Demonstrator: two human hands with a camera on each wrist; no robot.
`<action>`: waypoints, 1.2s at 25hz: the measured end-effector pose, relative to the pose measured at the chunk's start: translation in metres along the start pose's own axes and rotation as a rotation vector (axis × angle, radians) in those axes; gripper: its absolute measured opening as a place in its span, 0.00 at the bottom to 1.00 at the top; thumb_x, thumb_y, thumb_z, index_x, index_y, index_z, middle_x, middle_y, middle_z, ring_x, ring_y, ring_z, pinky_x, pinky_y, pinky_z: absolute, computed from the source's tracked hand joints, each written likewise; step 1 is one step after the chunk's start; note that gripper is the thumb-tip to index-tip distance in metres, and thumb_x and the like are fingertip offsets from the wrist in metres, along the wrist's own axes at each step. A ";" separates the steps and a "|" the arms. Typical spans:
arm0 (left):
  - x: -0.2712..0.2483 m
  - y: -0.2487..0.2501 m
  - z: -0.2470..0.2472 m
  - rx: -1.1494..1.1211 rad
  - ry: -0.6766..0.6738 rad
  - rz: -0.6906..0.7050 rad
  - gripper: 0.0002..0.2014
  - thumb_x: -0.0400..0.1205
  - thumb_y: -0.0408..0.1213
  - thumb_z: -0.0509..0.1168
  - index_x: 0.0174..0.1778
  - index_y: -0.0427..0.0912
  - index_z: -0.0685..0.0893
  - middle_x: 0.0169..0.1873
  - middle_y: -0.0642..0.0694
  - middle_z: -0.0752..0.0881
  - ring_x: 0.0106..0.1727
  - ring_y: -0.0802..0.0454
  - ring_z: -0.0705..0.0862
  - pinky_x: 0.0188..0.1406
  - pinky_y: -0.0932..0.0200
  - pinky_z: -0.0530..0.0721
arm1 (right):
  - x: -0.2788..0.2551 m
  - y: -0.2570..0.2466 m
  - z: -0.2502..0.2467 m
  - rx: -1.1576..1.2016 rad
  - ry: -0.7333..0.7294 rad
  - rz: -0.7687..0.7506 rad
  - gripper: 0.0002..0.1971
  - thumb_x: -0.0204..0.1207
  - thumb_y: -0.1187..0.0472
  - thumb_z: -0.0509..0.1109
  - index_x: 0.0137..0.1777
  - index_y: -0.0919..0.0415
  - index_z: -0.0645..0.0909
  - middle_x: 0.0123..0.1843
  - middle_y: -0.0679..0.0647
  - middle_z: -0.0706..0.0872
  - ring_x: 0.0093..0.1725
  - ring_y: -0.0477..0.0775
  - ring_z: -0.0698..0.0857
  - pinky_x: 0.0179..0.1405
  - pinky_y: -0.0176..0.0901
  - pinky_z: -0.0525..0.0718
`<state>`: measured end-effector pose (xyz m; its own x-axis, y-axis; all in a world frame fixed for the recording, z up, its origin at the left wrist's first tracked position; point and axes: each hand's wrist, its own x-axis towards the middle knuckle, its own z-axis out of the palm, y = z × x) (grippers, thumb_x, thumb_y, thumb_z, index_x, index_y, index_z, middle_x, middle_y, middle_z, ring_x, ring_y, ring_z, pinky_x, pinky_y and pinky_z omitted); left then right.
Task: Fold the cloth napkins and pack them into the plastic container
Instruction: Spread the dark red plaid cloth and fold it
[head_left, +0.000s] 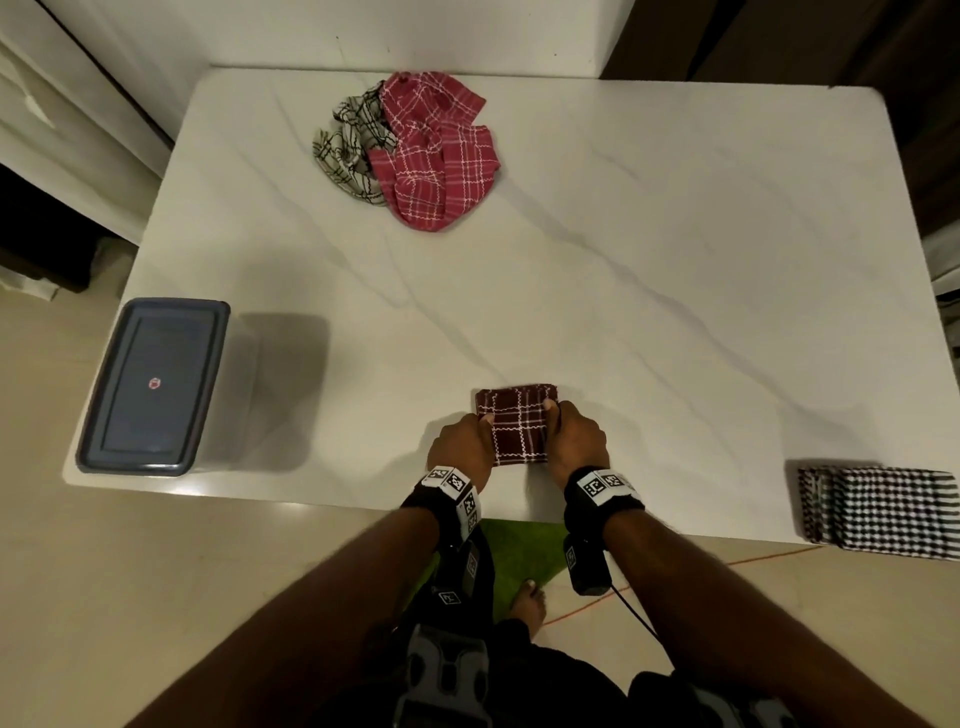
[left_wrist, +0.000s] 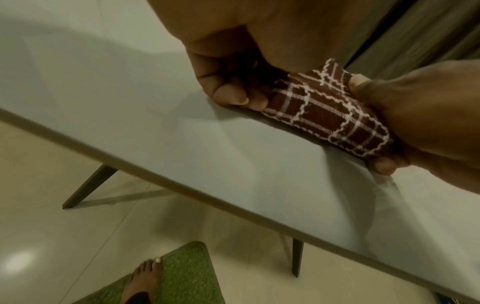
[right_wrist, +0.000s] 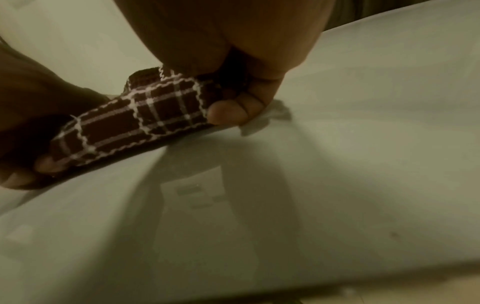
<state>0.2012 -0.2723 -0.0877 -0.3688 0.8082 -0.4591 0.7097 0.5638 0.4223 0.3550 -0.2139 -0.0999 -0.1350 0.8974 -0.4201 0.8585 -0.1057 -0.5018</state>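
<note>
A folded dark maroon checked napkin (head_left: 519, 423) lies near the front edge of the white marble table (head_left: 597, 270). My left hand (head_left: 462, 439) grips its left side and my right hand (head_left: 574, 434) grips its right side, thumbs on top, fingers curled under. The left wrist view shows the maroon napkin (left_wrist: 327, 115) pinched between both hands just above the tabletop; the right wrist view shows the maroon napkin (right_wrist: 135, 121) likewise. The plastic container (head_left: 156, 384) with its grey lid on stands at the table's left edge.
A crumpled pink checked napkin (head_left: 441, 150) and a crumpled white-and-black one (head_left: 348, 145) lie at the back. A folded black-and-white checked napkin (head_left: 883, 512) sits at the front right corner. A green mat (head_left: 519, 556) and my bare foot are on the floor.
</note>
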 end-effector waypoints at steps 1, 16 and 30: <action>0.005 0.001 -0.004 0.006 -0.035 -0.019 0.25 0.87 0.56 0.46 0.46 0.41 0.80 0.45 0.39 0.86 0.45 0.38 0.85 0.43 0.52 0.81 | 0.005 -0.003 -0.001 -0.011 -0.001 0.041 0.28 0.86 0.39 0.44 0.50 0.59 0.77 0.45 0.61 0.86 0.46 0.67 0.84 0.41 0.49 0.78; 0.052 -0.013 -0.025 0.092 -0.361 0.055 0.35 0.82 0.59 0.40 0.44 0.38 0.86 0.26 0.43 0.87 0.27 0.46 0.87 0.38 0.55 0.88 | -0.018 -0.022 0.036 -0.592 -0.104 -0.503 0.45 0.80 0.31 0.48 0.85 0.66 0.49 0.86 0.67 0.46 0.85 0.68 0.40 0.81 0.71 0.45; 0.011 0.024 -0.018 0.280 -0.122 0.332 0.16 0.82 0.34 0.59 0.66 0.43 0.77 0.65 0.42 0.78 0.65 0.41 0.77 0.62 0.50 0.77 | -0.034 0.041 0.001 -0.510 -0.107 -0.363 0.38 0.84 0.40 0.47 0.86 0.58 0.40 0.86 0.65 0.37 0.83 0.66 0.31 0.79 0.64 0.27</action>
<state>0.2034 -0.2471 -0.0686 -0.0324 0.9020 -0.4306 0.9189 0.1964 0.3422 0.3941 -0.2494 -0.1063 -0.4881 0.7869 -0.3776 0.8728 0.4386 -0.2141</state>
